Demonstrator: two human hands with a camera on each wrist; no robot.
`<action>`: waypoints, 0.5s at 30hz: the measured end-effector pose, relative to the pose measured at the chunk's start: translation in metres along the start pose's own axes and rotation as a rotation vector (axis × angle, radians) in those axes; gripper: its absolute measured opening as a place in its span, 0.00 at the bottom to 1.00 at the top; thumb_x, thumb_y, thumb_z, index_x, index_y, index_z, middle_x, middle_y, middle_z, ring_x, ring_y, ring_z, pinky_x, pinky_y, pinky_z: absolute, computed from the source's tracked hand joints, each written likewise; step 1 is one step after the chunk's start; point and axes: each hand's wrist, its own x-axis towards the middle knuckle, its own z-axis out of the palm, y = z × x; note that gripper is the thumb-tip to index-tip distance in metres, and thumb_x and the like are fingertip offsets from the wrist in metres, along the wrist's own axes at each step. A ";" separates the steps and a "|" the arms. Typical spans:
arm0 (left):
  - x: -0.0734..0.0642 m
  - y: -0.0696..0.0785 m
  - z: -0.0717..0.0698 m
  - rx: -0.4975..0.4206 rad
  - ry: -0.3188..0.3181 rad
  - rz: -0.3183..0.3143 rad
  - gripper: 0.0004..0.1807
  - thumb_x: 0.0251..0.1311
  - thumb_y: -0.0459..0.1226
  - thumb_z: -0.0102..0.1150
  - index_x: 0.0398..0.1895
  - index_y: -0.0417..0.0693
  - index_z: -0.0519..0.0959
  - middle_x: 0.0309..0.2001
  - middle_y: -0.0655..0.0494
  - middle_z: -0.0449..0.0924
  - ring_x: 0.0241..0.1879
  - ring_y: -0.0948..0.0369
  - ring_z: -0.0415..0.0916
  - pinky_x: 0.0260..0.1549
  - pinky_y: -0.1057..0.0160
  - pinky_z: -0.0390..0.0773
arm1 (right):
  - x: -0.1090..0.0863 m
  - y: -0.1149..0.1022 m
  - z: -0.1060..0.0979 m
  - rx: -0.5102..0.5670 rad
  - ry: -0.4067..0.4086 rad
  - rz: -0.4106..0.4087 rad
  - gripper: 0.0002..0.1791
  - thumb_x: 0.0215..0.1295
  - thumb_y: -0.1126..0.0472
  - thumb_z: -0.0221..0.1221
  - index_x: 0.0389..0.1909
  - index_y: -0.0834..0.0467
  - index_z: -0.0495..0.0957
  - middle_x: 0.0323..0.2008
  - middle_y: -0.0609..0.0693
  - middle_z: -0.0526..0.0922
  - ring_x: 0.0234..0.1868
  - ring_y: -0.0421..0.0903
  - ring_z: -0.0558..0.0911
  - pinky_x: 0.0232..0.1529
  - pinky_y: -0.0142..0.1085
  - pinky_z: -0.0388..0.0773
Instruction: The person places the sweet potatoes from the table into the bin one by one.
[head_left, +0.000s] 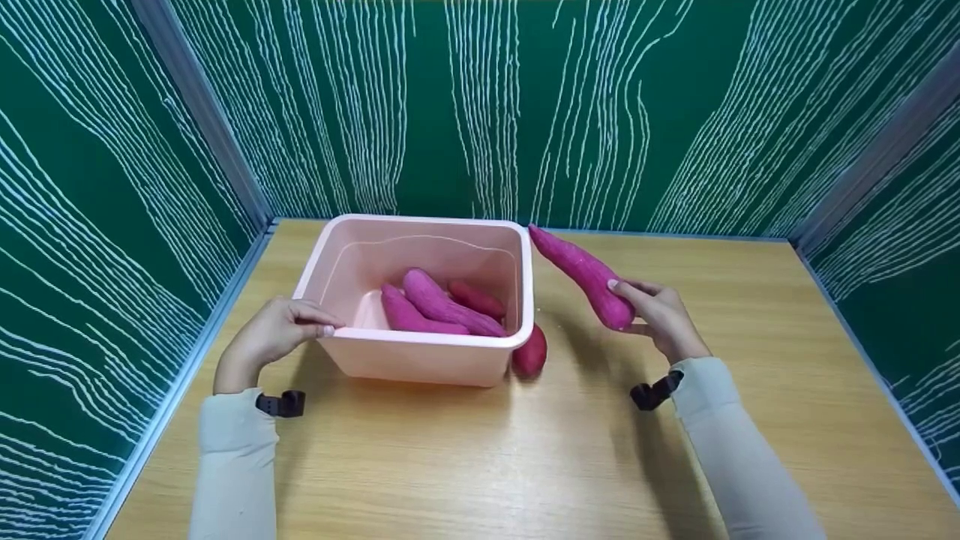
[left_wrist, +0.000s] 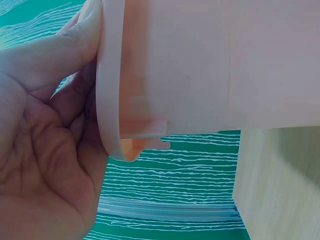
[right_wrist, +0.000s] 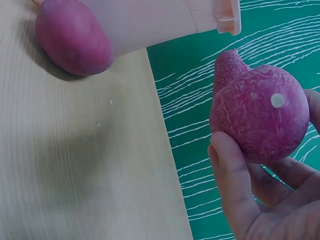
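Observation:
My right hand (head_left: 664, 319) grips a long purple sweet potato (head_left: 577, 270) by its thick end, raised above the table, its thin tip pointing at the bin's far right corner. In the right wrist view the rounded end of this sweet potato (right_wrist: 265, 115) faces the camera, thumb and fingers about it. My left hand (head_left: 274, 337) pinches the near left rim of a pink plastic bin (head_left: 427, 360); the left wrist view shows thumb and fingers at that rim (left_wrist: 111, 75). Inside the bin lie a sweet potato (head_left: 420, 315), a longer one (head_left: 450, 304) and a redder one (head_left: 478, 298).
Another red sweet potato (head_left: 530, 352) lies on the wooden table (head_left: 465, 465) against the bin's right side. Green panels (head_left: 427, 112) with white wavy lines stand around the table at the back and both sides. A dark wrist camera (head_left: 656, 391) sits on the right wrist.

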 end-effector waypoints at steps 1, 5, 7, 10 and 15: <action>0.000 0.000 0.000 -0.001 0.001 0.009 0.10 0.60 0.31 0.61 0.44 0.44 0.86 0.53 0.41 0.81 0.57 0.44 0.68 0.59 0.43 0.72 | 0.000 -0.001 0.000 0.005 -0.001 -0.008 0.50 0.57 0.37 0.63 0.73 0.57 0.55 0.69 0.60 0.59 0.60 0.53 0.67 0.46 0.34 0.82; 0.001 -0.001 0.000 -0.010 0.007 0.029 0.10 0.59 0.29 0.61 0.43 0.41 0.86 0.51 0.39 0.82 0.56 0.45 0.69 0.58 0.45 0.74 | 0.000 -0.004 0.001 0.013 0.004 -0.038 0.47 0.57 0.38 0.63 0.72 0.58 0.58 0.67 0.60 0.61 0.55 0.49 0.71 0.46 0.35 0.83; 0.001 -0.001 0.000 -0.021 0.007 0.032 0.10 0.59 0.27 0.60 0.43 0.39 0.85 0.50 0.39 0.82 0.56 0.45 0.68 0.57 0.45 0.74 | 0.000 -0.007 0.002 0.015 0.006 -0.045 0.47 0.58 0.38 0.63 0.72 0.58 0.59 0.66 0.60 0.61 0.55 0.49 0.72 0.46 0.36 0.83; 0.001 -0.001 0.000 -0.026 0.006 0.017 0.11 0.60 0.27 0.60 0.44 0.40 0.85 0.51 0.39 0.82 0.56 0.45 0.68 0.58 0.45 0.74 | -0.002 -0.011 0.002 0.006 0.006 -0.033 0.49 0.57 0.37 0.63 0.72 0.58 0.57 0.67 0.60 0.61 0.57 0.50 0.70 0.48 0.36 0.82; 0.000 -0.001 0.000 -0.033 -0.003 0.002 0.11 0.60 0.28 0.60 0.44 0.41 0.85 0.51 0.40 0.81 0.58 0.44 0.67 0.60 0.44 0.71 | -0.005 -0.018 0.002 0.000 0.000 -0.021 0.52 0.56 0.36 0.63 0.74 0.58 0.53 0.69 0.60 0.58 0.60 0.53 0.67 0.49 0.35 0.81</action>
